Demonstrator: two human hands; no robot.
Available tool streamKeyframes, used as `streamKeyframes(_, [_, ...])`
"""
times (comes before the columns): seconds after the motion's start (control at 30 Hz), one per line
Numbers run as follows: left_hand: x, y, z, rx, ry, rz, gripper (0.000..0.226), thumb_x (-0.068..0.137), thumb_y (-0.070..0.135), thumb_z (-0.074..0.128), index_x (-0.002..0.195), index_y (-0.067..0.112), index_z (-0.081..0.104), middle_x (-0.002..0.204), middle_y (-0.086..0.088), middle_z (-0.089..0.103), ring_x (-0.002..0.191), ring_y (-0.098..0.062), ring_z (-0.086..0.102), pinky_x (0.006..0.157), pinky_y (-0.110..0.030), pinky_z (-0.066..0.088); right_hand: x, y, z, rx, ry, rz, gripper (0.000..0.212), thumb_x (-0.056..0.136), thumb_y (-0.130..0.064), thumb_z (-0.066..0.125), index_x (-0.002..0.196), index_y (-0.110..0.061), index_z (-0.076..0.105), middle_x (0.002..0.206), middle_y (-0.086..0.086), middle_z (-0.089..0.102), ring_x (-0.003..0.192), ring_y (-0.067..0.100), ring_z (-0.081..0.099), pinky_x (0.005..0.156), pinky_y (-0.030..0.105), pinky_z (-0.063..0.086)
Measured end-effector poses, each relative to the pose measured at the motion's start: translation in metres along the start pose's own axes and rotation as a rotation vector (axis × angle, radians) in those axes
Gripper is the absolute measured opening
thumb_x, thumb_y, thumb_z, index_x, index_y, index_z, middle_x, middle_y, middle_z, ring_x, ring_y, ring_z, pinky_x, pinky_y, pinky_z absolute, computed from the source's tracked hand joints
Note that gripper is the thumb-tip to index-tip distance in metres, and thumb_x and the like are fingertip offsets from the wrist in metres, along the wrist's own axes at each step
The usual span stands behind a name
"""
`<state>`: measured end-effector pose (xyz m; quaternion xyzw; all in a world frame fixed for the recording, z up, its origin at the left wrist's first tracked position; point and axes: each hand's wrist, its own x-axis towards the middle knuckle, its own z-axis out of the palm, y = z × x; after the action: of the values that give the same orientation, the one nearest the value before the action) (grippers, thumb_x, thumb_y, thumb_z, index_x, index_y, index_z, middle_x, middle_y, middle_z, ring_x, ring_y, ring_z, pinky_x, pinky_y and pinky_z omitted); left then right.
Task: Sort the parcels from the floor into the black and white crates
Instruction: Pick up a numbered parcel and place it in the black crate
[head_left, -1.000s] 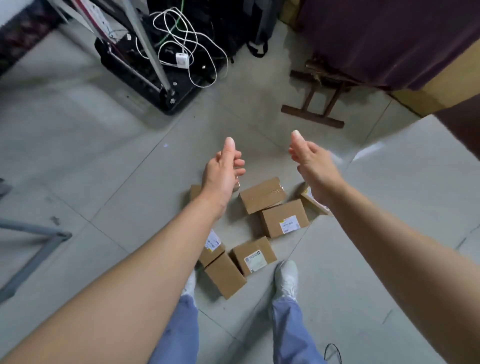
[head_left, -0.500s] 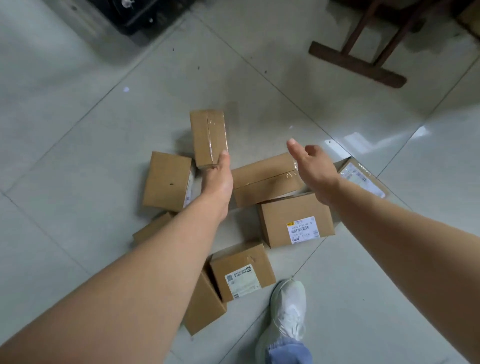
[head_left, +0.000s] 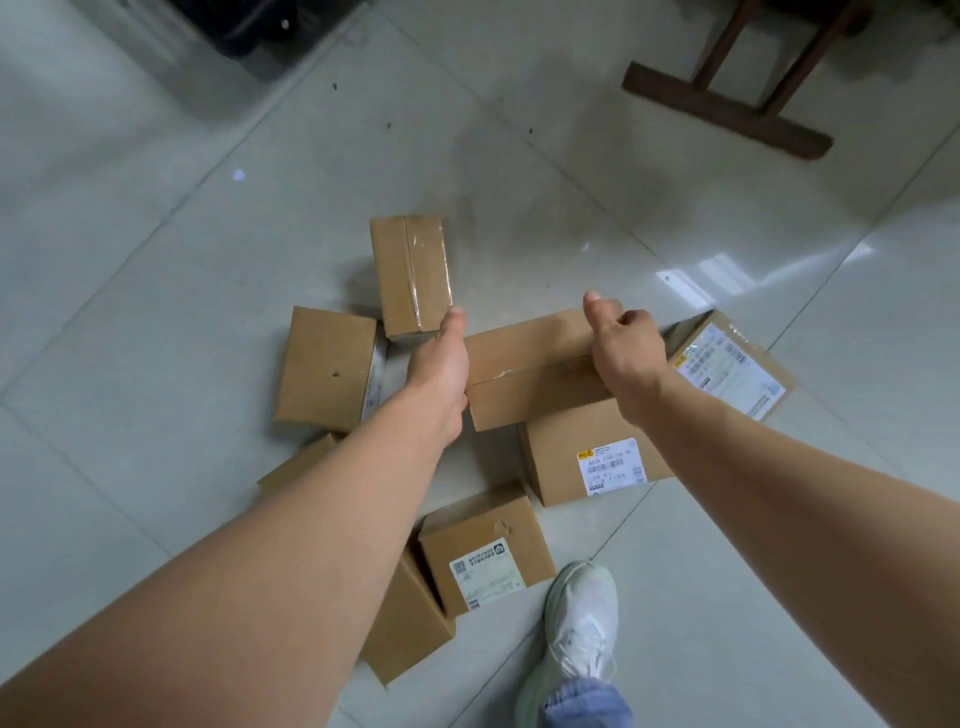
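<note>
Parcels (head_left: 485, 551) are stiff cardboard, small and probably light, with tape that may be slick, so take each by its long sides. Your left hand (head_left: 439, 364) has its thumb at the taped box (head_left: 410, 275), and your right hand (head_left: 626, 353) lies over the long box (head_left: 530, 364). Fingers are hidden, so can't tell the grip on either. All are brown, some with white labels, clustered on the floor (head_left: 156, 312). No crates in view.

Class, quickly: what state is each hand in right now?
Left hand: thumb on the taped brown cardboard parcel; fingers hidden, grip cannot be told.
Right hand: fingers curled, thumb out, holding nothing.
</note>
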<state>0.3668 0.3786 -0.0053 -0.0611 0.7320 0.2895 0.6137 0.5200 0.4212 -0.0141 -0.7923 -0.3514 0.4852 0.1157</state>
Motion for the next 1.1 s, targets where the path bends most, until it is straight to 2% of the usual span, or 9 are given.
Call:
streamKeyframes(0.17, [-0.088, 0.034, -0.011, 0.021, 0.075, 0.089, 0.043, 0.090, 0.056, 0.050, 0.112, 0.021, 0.059, 0.110, 0.000, 0.066, 0.101, -0.019, 0.060, 0.098, -0.042, 0.045, -0.071, -0.049, -0.042, 0.114, 0.112, 0.001, 0.051, 0.087, -0.058, 0.051, 0.106, -0.011, 0.045, 0.108, 0.006, 0.054, 0.098, 0.023, 0.052, 0.086, 0.034, 0.041])
streamKeyframes(0.27, [-0.151, 0.072, -0.020, -0.009, 0.093, 0.182, 0.039, 0.090, 0.051, 0.052, 0.106, 0.017, 0.063, 0.111, -0.005, 0.068, 0.105, -0.025, 0.062, 0.097, -0.046, 0.047, -0.121, -0.098, -0.075, 0.114, 0.173, -0.030, 0.067, 0.086, -0.058, 0.051, 0.121, 0.000, 0.051, 0.125, 0.015, 0.050, 0.111, 0.031, 0.051, 0.099, 0.041, 0.041])
streamKeyframes(0.4, [-0.240, 0.134, -0.039, -0.075, 0.077, 0.308, 0.033, 0.092, 0.047, 0.053, 0.081, 0.016, 0.058, 0.082, 0.005, 0.065, 0.070, -0.008, 0.062, 0.058, -0.026, 0.045, -0.192, -0.178, -0.121, 0.137, 0.166, -0.092, 0.072, 0.088, -0.058, 0.047, 0.138, -0.006, 0.044, 0.140, 0.013, 0.036, 0.124, 0.029, 0.044, 0.102, 0.037, 0.034])
streamKeyframes(0.53, [-0.330, 0.196, -0.069, -0.107, 0.040, 0.401, 0.034, 0.092, 0.048, 0.053, 0.087, 0.015, 0.060, 0.075, 0.004, 0.064, 0.054, -0.006, 0.062, 0.045, -0.021, 0.046, -0.269, -0.258, -0.159, 0.228, 0.162, -0.207, 0.064, 0.087, -0.057, 0.049, 0.122, -0.003, 0.055, 0.130, 0.010, 0.047, 0.105, 0.025, 0.053, 0.097, 0.038, 0.043])
streamKeyframes(0.6, [-0.374, 0.222, -0.087, -0.130, 0.026, 0.450, 0.033, 0.092, 0.046, 0.055, 0.083, 0.015, 0.062, 0.067, 0.007, 0.064, 0.054, -0.009, 0.064, 0.050, -0.023, 0.053, -0.310, -0.294, -0.172, 0.251, 0.171, -0.266, 0.060, 0.087, -0.057, 0.050, 0.116, -0.005, 0.055, 0.127, 0.009, 0.047, 0.105, 0.025, 0.053, 0.095, 0.038, 0.044])
streamKeyframes(0.67, [-0.413, 0.243, -0.109, -0.122, 0.032, 0.512, 0.034, 0.092, 0.045, 0.055, 0.074, 0.017, 0.062, 0.060, 0.012, 0.064, 0.060, -0.010, 0.062, 0.066, -0.029, 0.054, -0.349, -0.326, -0.180, 0.265, 0.170, -0.331, 0.050, 0.087, -0.057, 0.049, 0.102, -0.009, 0.054, 0.114, 0.006, 0.050, 0.092, 0.019, 0.052, 0.079, 0.031, 0.042])
streamKeyframes(0.77, [-0.470, 0.268, -0.145, -0.139, 0.035, 0.587, 0.034, 0.092, 0.044, 0.056, 0.071, 0.017, 0.062, 0.057, 0.013, 0.063, 0.054, -0.007, 0.060, 0.059, -0.025, 0.051, -0.406, -0.362, -0.187, 0.321, 0.151, -0.388, 0.044, 0.089, -0.057, 0.048, 0.098, -0.014, 0.047, 0.089, -0.005, 0.051, 0.072, 0.007, 0.047, 0.058, 0.022, 0.033])
streamKeyframes(0.93, [-0.539, 0.289, -0.208, -0.207, 0.087, 0.651, 0.031, 0.089, 0.044, 0.058, 0.074, 0.018, 0.062, 0.074, 0.003, 0.064, 0.066, -0.016, 0.061, 0.064, -0.032, 0.054, -0.488, -0.396, -0.183, 0.396, 0.119, -0.457, 0.044, 0.089, -0.056, 0.049, 0.102, -0.014, 0.045, 0.086, -0.008, 0.048, 0.073, 0.003, 0.046, 0.058, 0.022, 0.033])
streamKeyframes(1.1, [-0.588, 0.292, -0.262, -0.245, 0.139, 0.738, 0.031, 0.088, 0.049, 0.057, 0.080, 0.019, 0.062, 0.075, 0.003, 0.067, 0.067, -0.016, 0.064, 0.060, -0.030, 0.053, -0.548, -0.415, -0.172, 0.404, 0.021, -0.538, 0.043, 0.090, -0.056, 0.044, 0.099, -0.015, 0.050, 0.100, 0.001, 0.051, 0.085, 0.017, 0.048, 0.068, 0.028, 0.036])
